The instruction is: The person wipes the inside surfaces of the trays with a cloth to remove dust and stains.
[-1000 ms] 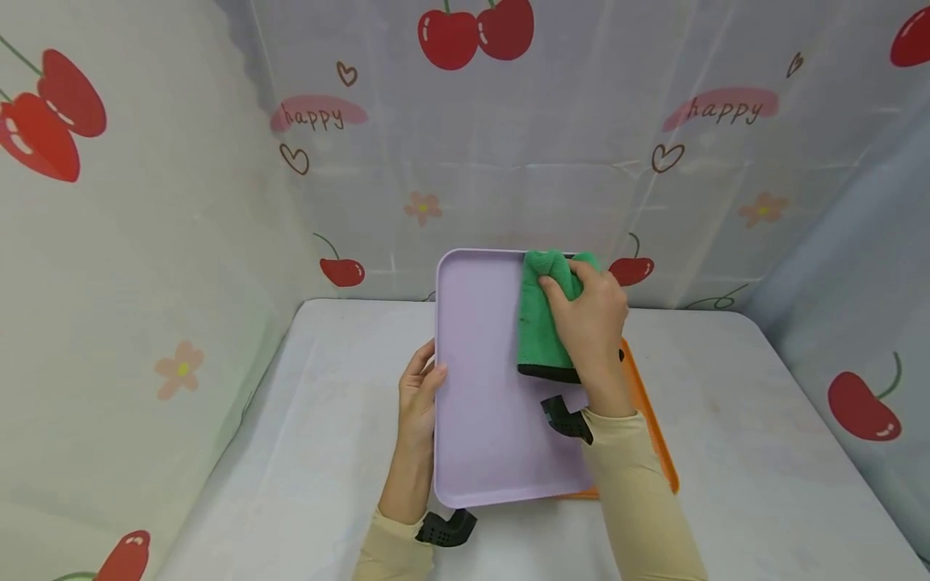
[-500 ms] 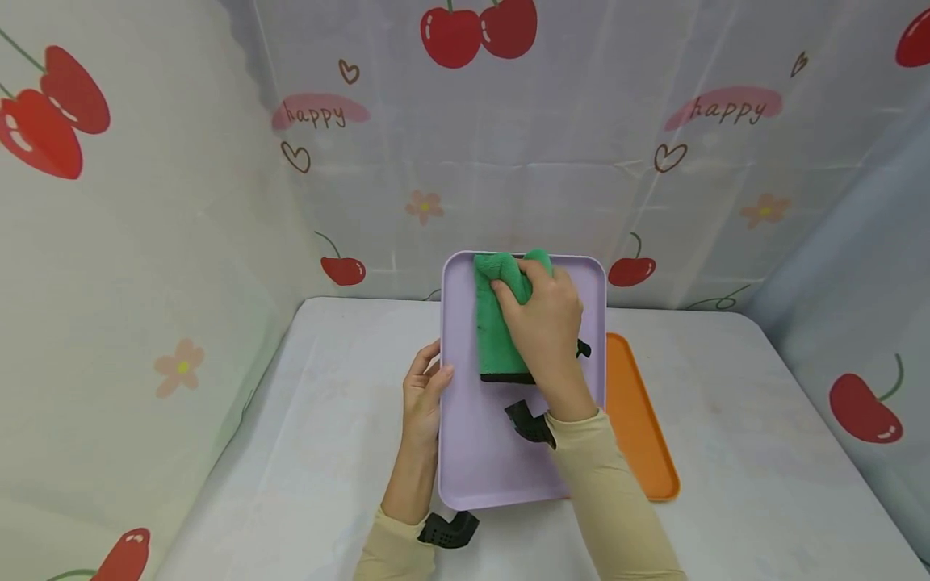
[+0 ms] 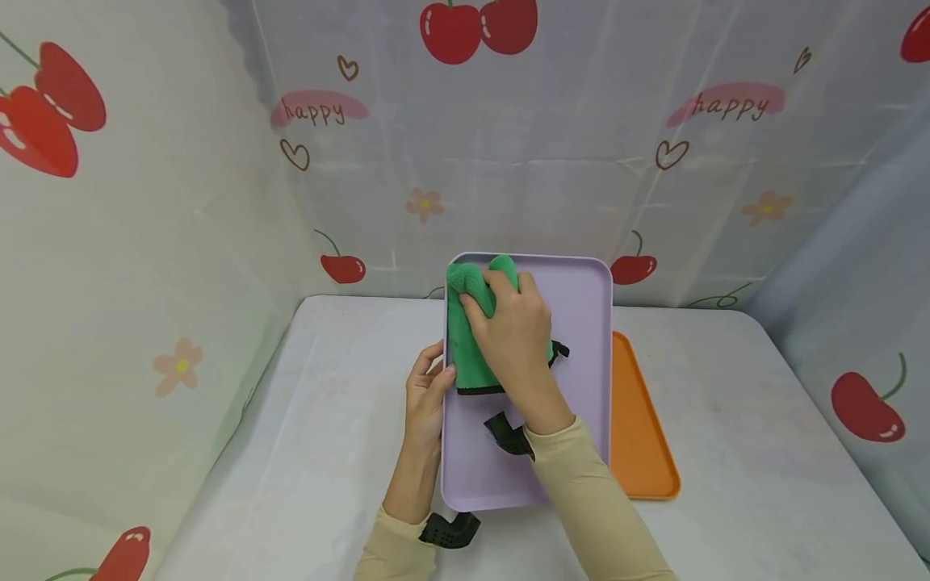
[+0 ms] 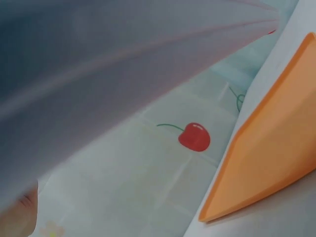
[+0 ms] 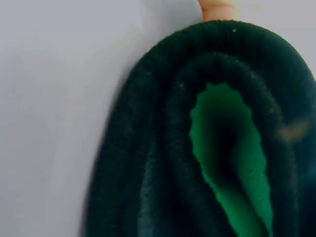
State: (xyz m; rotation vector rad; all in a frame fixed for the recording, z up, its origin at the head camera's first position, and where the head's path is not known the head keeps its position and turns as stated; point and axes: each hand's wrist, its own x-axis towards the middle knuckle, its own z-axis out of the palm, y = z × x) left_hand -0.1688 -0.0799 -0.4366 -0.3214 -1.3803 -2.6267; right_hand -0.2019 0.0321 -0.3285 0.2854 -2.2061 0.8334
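While the left hand (image 3: 425, 402) holds the lilac tray (image 3: 581, 323) by its left rim, the right hand (image 3: 517, 335) grips a green cloth (image 3: 471, 355) (black along its lower edge) inside that tray, toward the upper left. Behind, the cherry-patterned curtain (image 3: 538, 198) reads "happy" twice. The lilac tray partly hides an orange tray (image 3: 643, 436) on the white table (image 3: 748, 436).

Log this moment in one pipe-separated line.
left hand: holds purple tray by left edge | right hand: grips green cloth at tray's upper left | orange tray: on white table, partly hidden by purple tray
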